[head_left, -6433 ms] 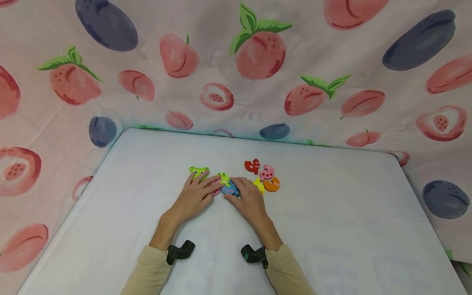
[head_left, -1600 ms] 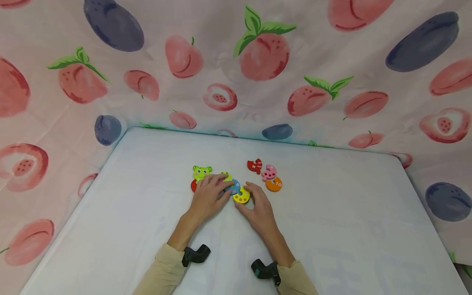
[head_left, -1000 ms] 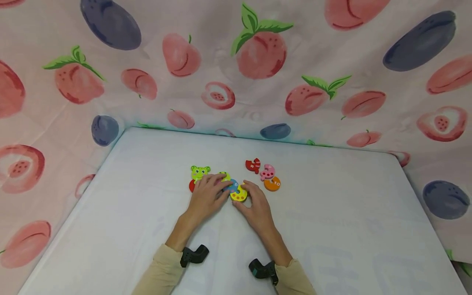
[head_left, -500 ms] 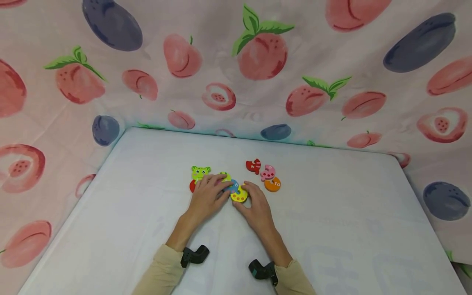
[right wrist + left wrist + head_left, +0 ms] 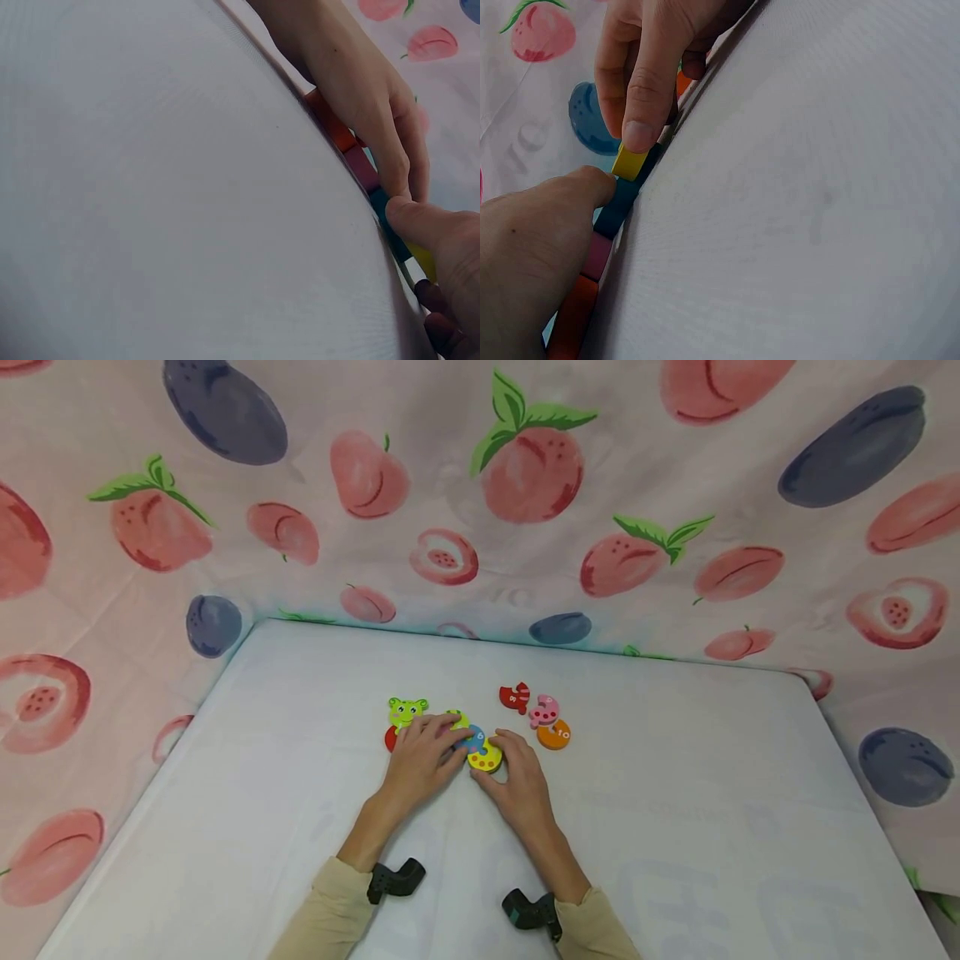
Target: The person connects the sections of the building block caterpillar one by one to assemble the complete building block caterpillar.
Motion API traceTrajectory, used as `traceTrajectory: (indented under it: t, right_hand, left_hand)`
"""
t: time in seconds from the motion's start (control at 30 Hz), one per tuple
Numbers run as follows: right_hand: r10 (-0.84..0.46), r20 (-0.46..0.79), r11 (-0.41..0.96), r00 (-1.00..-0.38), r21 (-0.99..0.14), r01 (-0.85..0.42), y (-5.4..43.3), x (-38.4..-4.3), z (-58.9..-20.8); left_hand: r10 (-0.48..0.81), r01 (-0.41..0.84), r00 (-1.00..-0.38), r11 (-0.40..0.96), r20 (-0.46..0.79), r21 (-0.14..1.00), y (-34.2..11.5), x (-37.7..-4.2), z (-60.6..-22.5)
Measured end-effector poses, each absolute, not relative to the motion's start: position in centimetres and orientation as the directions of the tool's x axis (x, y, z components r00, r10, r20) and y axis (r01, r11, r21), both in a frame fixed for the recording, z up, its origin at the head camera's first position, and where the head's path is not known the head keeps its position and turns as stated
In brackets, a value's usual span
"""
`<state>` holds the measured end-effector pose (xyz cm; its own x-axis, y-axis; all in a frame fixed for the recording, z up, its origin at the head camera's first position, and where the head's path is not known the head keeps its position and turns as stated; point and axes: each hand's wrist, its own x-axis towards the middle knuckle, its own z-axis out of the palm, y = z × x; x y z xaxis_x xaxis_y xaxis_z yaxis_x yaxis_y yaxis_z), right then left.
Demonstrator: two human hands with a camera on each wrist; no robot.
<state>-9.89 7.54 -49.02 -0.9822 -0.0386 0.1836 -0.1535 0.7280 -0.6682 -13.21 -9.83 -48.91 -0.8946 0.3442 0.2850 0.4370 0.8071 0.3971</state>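
Note:
A curved row of flat toy puzzle pieces lies on the table. It begins with a green animal head (image 5: pixel 406 711), a red piece (image 5: pixel 391 738) below it. My left hand (image 5: pixel 422 758) rests over the row's middle, fingers extended onto a green piece (image 5: pixel 459 718) and a blue piece (image 5: pixel 473 739), hiding parts of them. A pink piece (image 5: pixel 598 256) shows under that hand in the left wrist view. My right hand (image 5: pixel 522 777) pinches a yellow, orange-dotted puzzle piece (image 5: pixel 483 761) between thumb and fingers, against the blue piece's right end.
Right of the row lie a loose red piece (image 5: pixel 514 697), a pink dotted piece (image 5: pixel 544 712) and an orange piece (image 5: pixel 554 735), the last two touching. The white table (image 5: pixel 675 827) ends at a fruit-printed cloth (image 5: pixel 525 552) behind and at the sides.
Since the oldest frame, my right hand has left the blue piece and brought the yellow piece from the loose group to the row. Over the last second both hands stay almost still.

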Motion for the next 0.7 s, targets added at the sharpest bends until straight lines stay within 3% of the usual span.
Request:
traceTrajectory:
  t: [0.7]
  right_hand:
    - [-0.051, 0.19, 0.768, -0.98, -0.62, -0.16, 7.53, -9.72, -49.26]
  left_hand:
    - [0.332, 0.419, -0.905, 0.8, 0.265, 0.429, -9.73, -13.14, -48.82]
